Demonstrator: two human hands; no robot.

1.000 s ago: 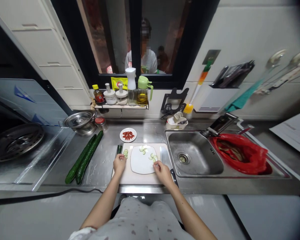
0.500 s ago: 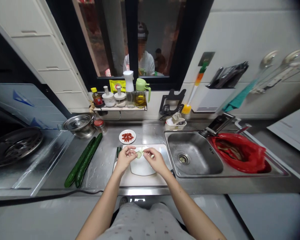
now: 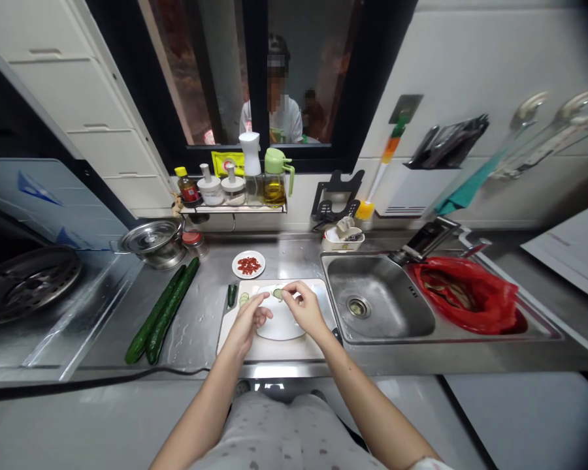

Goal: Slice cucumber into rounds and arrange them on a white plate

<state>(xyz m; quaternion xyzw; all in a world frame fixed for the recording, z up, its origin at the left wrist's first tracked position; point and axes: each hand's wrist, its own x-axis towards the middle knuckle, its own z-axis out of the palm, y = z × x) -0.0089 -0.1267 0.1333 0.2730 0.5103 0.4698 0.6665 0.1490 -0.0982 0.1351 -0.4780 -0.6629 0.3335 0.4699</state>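
Between the thumb and fingertips of my right hand (image 3: 304, 308) is a thin cucumber slice (image 3: 277, 294), raised above the far part of a white oval plate (image 3: 281, 329). My left hand (image 3: 249, 320) is apart from the slice, at the plate's left side, with its fingers loosely spread and nothing in them. The plate lies on a pale cutting board (image 3: 274, 352). A few more cucumber slices (image 3: 244, 298) are at the board's upper left, partly hidden by my left hand. A short dark green cucumber piece (image 3: 232, 295) is beside them.
Two whole cucumbers (image 3: 163, 313) lie to the left, near a lidded steel pot (image 3: 151, 243). Behind the board is a small dish (image 3: 248, 274) of chopped red pieces. On the right are a sink (image 3: 382, 300) and a red plastic bag (image 3: 490, 307). Seasoning bottles stand on a rack (image 3: 235, 209).
My left hand has let go of the cucumber slice and drawn back toward me, its fingers spreading. The slice stays in my right hand, and more slices show at the board's left.
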